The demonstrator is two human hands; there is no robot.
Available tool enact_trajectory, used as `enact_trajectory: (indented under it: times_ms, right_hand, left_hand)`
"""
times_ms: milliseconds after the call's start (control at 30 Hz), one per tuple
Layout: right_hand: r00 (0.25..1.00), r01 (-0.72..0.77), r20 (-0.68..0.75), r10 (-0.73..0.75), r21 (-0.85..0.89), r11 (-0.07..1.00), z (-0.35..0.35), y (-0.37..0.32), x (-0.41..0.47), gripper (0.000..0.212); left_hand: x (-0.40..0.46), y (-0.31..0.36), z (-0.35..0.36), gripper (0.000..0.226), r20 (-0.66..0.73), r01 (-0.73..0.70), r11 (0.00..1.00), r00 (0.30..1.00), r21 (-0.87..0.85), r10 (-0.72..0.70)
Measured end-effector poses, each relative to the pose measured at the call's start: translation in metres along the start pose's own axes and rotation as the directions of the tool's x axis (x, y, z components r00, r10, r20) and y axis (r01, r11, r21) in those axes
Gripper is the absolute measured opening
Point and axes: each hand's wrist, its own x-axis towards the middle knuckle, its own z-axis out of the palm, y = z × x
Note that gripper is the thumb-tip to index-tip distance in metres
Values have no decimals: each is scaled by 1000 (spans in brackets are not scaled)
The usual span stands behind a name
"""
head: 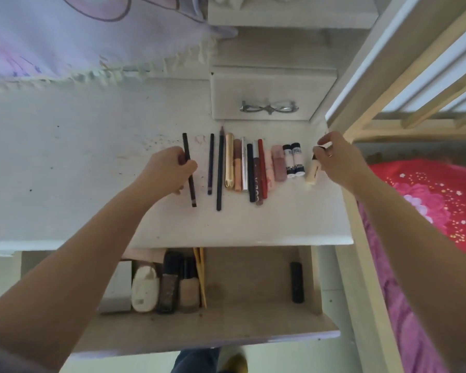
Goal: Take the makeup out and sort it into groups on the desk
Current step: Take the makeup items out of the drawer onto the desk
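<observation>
The left hand (pixel 170 168), left of centre in the frame, curls its fingers round a dark pencil (pixel 189 170) and lays it on the desk (pixel 78 162) parallel to two more pencils (pixel 215 168) just to its right, probably so the slim liners form a group of their own. The right hand (pixel 339 160), right of centre, pinches the black cap of a cream tube (pixel 313 172) between thumb and fingertips; the tube's lower end looks to be resting on the desk beside a pair of white sticks (pixel 295 160) with black caps, which suggests it is being set down as the end of the row.

Between the hands, the sorted makeup lies side by side, all pointing toward the top of the frame: a gold tube (pixel 229 160), then glosses and lip pencils (pixel 253 170) packed touching one another, then a pink tube (pixel 278 162). Like lies beside like, so the sorting seems well along.

At the bottom of the frame the open drawer (pixel 253 327) is not yet emptied: at its left stand a white bottle (pixel 144 289), a dark bottle (pixel 169 284) and a beige bottle (pixel 189 289), crowded together, with a black tube (pixel 297 282) alone at its right. These look like the next things to lift out.

Above the row, a small closed drawer (pixel 269 95) with a metal handle sits at the back of the desk. A red and pink bedspread (pixel 425 200) fills the right edge.
</observation>
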Motion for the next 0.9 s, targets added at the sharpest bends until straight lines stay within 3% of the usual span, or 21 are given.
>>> enact_trajectory:
  times_ms: [267, 433, 567, 600, 667, 767, 833, 900]
  right_hand:
    - [999, 39, -11, -41, -130, 991, 20, -2, 20, 29]
    - [999, 46, -11, -46, -28, 999, 12, 4, -1, 37]
    - [947, 264, -187, -261, -13, 964, 4, 7, -67, 25]
    - [931, 332, -162, -326, 10, 943, 8, 11, -91, 23]
    - [920, 387, 68, -386, -10, 922, 27, 24, -135, 21]
    - [814, 487, 507, -283, -332, 808, 73, 59, -168, 26]
    - [777, 552, 608, -161, -536, 639, 96, 73, -171, 29]
    - [796, 561, 594, -120, -648, 514, 111, 78, -169, 34]
  left_hand:
    - [35, 16, 26, 35, 67, -33, 987, 997, 157, 22]
    - [14, 6, 23, 24, 38, -50, 997, 998, 51, 48]
    - [-48, -18, 28, 20, -6, -106, 988, 994, -112, 106]
    - [-69, -28, 35, 20, 7, -98, 984, 995, -149, 100]
    - [-108, -51, 59, 21, 77, -37, 984, 996, -174, 51]
    - [-132, -81, 105, 15, 174, 3, 1000, 985, 9, -4]
    - [-129, -90, 132, 19, 179, 12, 987, 983, 159, -40]
    - [-117, -96, 153, 27, 138, 55, 960, 986, 275, -96]
